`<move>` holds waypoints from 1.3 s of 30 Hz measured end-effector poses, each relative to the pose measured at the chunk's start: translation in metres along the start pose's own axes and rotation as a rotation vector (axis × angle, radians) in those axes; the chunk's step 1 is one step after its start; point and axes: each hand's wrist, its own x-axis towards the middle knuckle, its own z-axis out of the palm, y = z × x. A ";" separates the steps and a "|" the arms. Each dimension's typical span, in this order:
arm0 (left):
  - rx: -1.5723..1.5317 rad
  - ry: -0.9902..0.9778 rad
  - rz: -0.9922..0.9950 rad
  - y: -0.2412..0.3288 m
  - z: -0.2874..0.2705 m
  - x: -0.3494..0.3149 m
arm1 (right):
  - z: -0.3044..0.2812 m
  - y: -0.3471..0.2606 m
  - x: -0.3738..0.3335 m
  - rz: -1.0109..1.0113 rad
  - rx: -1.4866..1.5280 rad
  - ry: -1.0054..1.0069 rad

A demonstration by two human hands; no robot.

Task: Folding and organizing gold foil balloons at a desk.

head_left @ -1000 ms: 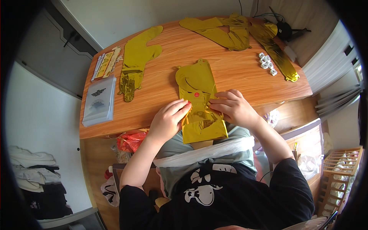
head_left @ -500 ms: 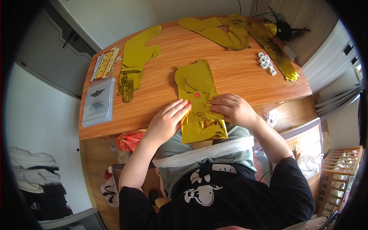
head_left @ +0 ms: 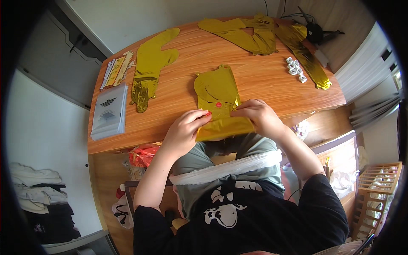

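A flat gold foil balloon [head_left: 216,87] lies at the table's near edge, its near end curled up and slightly blurred. A round red sticker [head_left: 219,104] sits on its middle. My left hand [head_left: 185,129] pinches the foil's left side, with a bit of red showing at the fingertips. On the opposite side my right hand [head_left: 256,117] grips the right edge between thumb and fingers. The foil's underside is hidden.
More flat gold foil balloons lie behind: one at left [head_left: 149,63], one at the back [head_left: 259,36], one at right [head_left: 306,57]. White rolls [head_left: 294,68] sit beside the right one. Clear plastic bags [head_left: 109,112] and printed cards [head_left: 114,73] lie at left.
The balloon's near end, flat over my lap before, has come up and folded away from me. My fingers have closed from lying flat to pinching its sides.
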 end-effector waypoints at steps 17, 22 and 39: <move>-0.420 0.034 -0.694 -0.002 -0.008 0.036 | -0.001 -0.012 0.039 0.720 0.346 0.068; -0.426 0.042 -0.682 -0.013 -0.004 0.036 | 0.000 -0.012 0.044 0.769 0.338 0.051; -0.092 0.035 -0.601 0.001 -0.007 0.041 | 0.001 -0.013 0.058 0.891 0.286 0.022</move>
